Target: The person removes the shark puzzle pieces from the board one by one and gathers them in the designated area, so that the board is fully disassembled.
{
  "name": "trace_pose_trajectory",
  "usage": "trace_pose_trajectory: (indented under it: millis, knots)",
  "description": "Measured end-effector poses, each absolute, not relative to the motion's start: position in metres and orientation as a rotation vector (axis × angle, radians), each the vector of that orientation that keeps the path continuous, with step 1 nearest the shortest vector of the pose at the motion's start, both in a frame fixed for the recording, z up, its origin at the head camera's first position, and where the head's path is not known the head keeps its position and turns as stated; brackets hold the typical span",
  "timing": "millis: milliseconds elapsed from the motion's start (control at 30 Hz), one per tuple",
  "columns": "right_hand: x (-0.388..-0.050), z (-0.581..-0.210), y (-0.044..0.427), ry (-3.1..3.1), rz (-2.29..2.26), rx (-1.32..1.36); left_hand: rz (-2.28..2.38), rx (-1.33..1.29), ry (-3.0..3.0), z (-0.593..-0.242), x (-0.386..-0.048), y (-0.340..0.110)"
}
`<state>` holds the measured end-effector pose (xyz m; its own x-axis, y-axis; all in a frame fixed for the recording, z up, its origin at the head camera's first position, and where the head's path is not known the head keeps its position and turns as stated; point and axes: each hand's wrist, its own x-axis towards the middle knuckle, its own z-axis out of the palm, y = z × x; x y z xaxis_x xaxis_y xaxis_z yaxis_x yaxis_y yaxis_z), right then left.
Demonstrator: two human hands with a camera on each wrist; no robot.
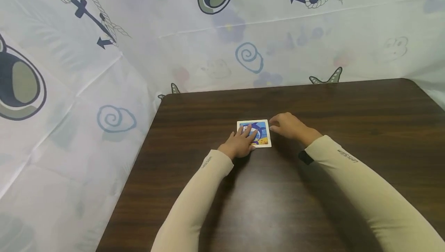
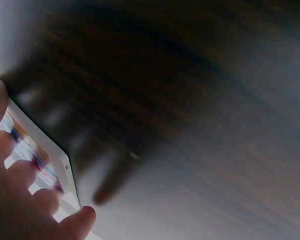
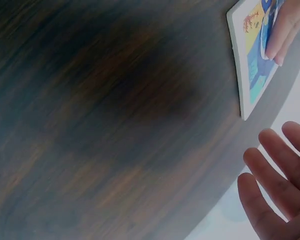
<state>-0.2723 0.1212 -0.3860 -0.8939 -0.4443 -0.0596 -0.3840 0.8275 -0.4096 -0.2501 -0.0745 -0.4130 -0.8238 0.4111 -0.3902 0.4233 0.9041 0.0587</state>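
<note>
1. Lying on the tabletop point(image 1: 333, 109), in front of both hands, is a square picture board point(image 1: 264, 132), its pale border framing a printed scene like a shallow tray rim.
2. Inside that border sit a blue ground, a darker blue sea creature with a white underside, partly hidden by fingers, and a yellow-orange strip along the side nearest the person.
3. The border is off-white and smooth, with a visible thickness in the left wrist view; its corner there is slightly rounded and bears a small dark mark.
4. The left hand point(image 1: 239, 146) rests on the board's left part, fingers spread apart across the picture rather than wrapped around it.
5. The right hand point(image 1: 291, 126) is just beside the board's right edge, holding nothing; the right wrist view shows its fingers loosely extended with gaps between them.
6. The tabletop is dark brown with streaky wood grain, a soft sheen and rounded far corners.
7. Cream sleeves point(image 1: 368, 190) of smooth fabric with small dark lettering cover both forearms; a black piece point(image 1: 306, 157) shows under the right cuff.
8. Behind hangs a creased whitish sheet point(image 1: 167, 60) printed with anchors, shells and starfish.
</note>
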Motion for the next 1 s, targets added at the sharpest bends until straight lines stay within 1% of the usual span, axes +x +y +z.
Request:
trace_pose_trajectory:
  millis: [333, 500, 700, 1000]
  knots:
    - [-0.286, -0.401, 0.121, 2.872, -0.664, -0.623, 0.174, 0.649, 2.731, -0.425, -0.261, -0.069]
    - [-0.294, -0.410, 0.113, 2.872, -0.760, -0.547, 0.260, 0.636, 2.740, -0.424, -0.263, -0.067]
    - [-0.305, -0.413, 0.110, 2.883, -0.799, -0.443, 0.166, 0.639, 2.737, -0.415, -0.264, -0.063]
    - [-0.312, -0.415, 0.106, 2.895, -0.779, -0.410, 0.074, 0.618, 2.738, -0.411, -0.266, -0.060]
